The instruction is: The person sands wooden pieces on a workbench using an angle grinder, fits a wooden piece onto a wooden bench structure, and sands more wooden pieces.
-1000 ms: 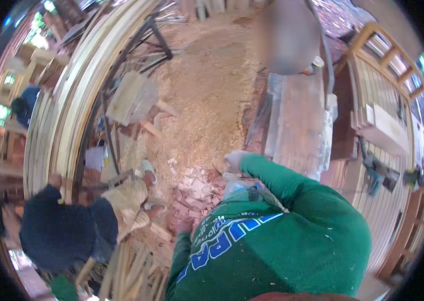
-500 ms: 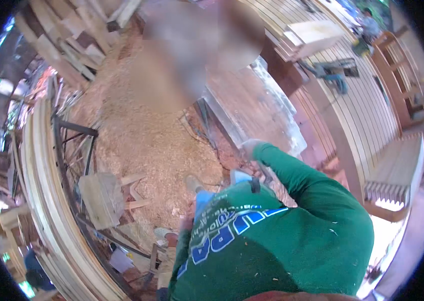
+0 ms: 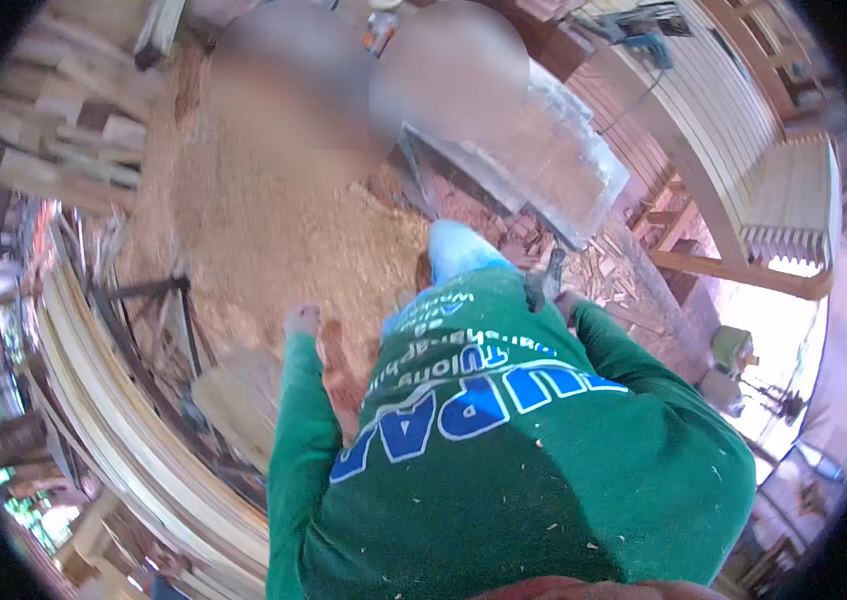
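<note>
My left hand [image 3: 303, 320] hangs out in front at the end of a green sleeve, over the floor strewn with wood shavings. It is small and blurred, its fingers are not distinct, and no object shows in it. My right hand [image 3: 566, 303] is close to my waist, partly covered by my body and sleeve. Right beside it is a dark grey object [image 3: 547, 282] at the front of my green shirt [image 3: 543, 430]; whether my fingers grip it I cannot make out. A worn, dusty flat-topped table [image 3: 543, 150] stands ahead of that hand.
Long boards [image 3: 103, 380] are stacked on a dark metal frame [image 3: 148, 290] at left. Timber pieces [image 3: 63, 130] lie at far left. At right, a slatted wooden panel [image 3: 723, 100] carries a blue power tool [image 3: 651, 45]. Offcuts [image 3: 608, 265] litter the ground. Blurred patches cover the top middle.
The view has turned and shifted. My right hand has left the dusty table's edge and come back to my waist. My left arm now reaches forward, its hand more visible than before.
</note>
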The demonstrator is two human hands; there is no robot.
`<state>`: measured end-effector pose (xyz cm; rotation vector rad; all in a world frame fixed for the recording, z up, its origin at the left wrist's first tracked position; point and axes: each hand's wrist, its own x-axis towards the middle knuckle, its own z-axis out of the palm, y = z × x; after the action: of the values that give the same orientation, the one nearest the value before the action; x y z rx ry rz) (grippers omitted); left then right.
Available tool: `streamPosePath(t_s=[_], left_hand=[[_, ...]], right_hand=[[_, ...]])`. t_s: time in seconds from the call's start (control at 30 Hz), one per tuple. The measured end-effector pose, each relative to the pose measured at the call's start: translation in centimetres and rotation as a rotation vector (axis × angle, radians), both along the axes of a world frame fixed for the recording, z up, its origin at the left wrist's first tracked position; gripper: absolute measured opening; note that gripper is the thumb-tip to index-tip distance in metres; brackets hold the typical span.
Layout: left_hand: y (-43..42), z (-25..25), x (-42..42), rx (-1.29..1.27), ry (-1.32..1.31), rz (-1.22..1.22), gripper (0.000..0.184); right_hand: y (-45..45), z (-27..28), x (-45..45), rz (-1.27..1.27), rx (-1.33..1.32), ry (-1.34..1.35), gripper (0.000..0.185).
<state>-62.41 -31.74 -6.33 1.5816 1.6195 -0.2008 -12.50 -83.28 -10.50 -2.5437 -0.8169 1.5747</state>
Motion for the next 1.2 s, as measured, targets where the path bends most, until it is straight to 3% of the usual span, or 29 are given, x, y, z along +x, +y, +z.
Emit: streamPosePath(t_s=[0.03, 0.1, 0.13, 0.17, 0.2, 0.27, 0.3, 0.33, 0.4, 0.43, 0.53, 0.63, 0.67, 0.77, 0.87, 0.93, 1.0, 1.07, 1.13, 1.2], left_hand=[[1.2, 1.4, 1.1, 0.04, -0.017, -0.088, 0.03], [1.7, 4.4, 4.1, 0.066, 0.088, -0.201, 0.028], [2.7, -1.5, 2.3, 0.124, 0.075, -0.241, 0.027], [2.1, -0.1, 3.8, 0.082, -0.013, -0.296, 0.027], [2.4, 1.0, 5.6, -0.146, 0.036, -0.265, 0.033], [1.5, 4.0, 9.1, -0.017, 0.141, -0.715, 0.031], [1.9, 2.8, 9.7, -0.277, 0.105, -0.46, 0.033], [2.1, 5.3, 12.2, -0.269, 0.125, -0.449, 0.032], [2.9, 8.7, 15.9, -0.314, 0.046, -0.371, 0.03], [4.2, 7.7, 16.9, -0.298, -0.009, -0.308, 0.03], [8.1, 3.2, 18.3, -0.152, -0.073, -0.11, 0.029], [12.0, 2.0, 20.8, -0.23, -0.187, 0.072, 0.029], [12.3, 3.5, 22.2, -0.156, -0.228, 0.052, 0.03], [16.7, -3.5, 21.7, 0.002, -0.193, -0.118, 0.031], [19.1, -1.3, 24.7, -0.195, -0.186, -0.082, 0.031], [22.1, -2.2, 25.4, -0.217, -0.039, -0.264, 0.031], [25.7, -4.5, 25.9, -0.108, -0.088, -0.115, 0.031], [30.7, -4.7, 27.5, 0.155, -0.026, -0.08, 0.028], [37.9, -3.2, 30.1, 0.234, 0.173, -0.202, 0.031], [44.0, -1.6, 32.8, 0.305, 0.044, -0.032, 0.025]], right_hand=[[-0.3, -1.8, -0.8, -0.035, 0.179, 0.048, 0.046], [6.6, 5.8, -1.0, -0.101, -0.198, 0.138, 0.056], [9.8, 8.5, -0.8, -0.132, -0.193, 0.104, 0.052], [11.3, 7.0, 0.7, -0.152, -0.131, 0.075, 0.049], [12.9, 4.7, 2.5, -0.168, -0.069, 0.048, 0.047], [17.4, 4.0, 6.1, -0.171, 0.06, -0.008, 0.042], [21.7, 8.4, 8.2, -0.156, 0.128, -0.044, 0.04], [25.8, 14.2, 10.3, -0.01, 0.113, -0.089, 0.038], [30.0, 16.4, 14.4, -0.041, 0.16, -0.159, 0.036], [31.6, 14.9, 16.7, -0.223, 0.235, -0.192, 0.036], [36.7, 16.2, 22.0, -0.145, 0.413, -0.217, 0.035], [40.5, 15.8, 24.4, -0.464, 0.418, -0.175, 0.036], [41.7, 16.2, 25.0, -0.464, 0.423, -0.123, 0.035], [44.9, 18.1, 26.9, -0.616, 0.482, 0.122, 0.034], [47.5, 17.4, 31.3, -0.757, 0.553, 0.143, 0.035], [49.2, 18.4, 35.0, -0.95, 0.636, 0.155, 0.035], [51.7, 22.5, 37.4, -1.18, 0.728, 0.172, 0.035], [53.5, 23.2, 40.3, -1.425, 0.923, 0.212, 0.04], [54.7, 22.8, 44.0, -1.641, 1.031, 0.308, 0.051], [56.0, 23.2, 45.9, -1.787, 1.089, 0.253, 0.052]])
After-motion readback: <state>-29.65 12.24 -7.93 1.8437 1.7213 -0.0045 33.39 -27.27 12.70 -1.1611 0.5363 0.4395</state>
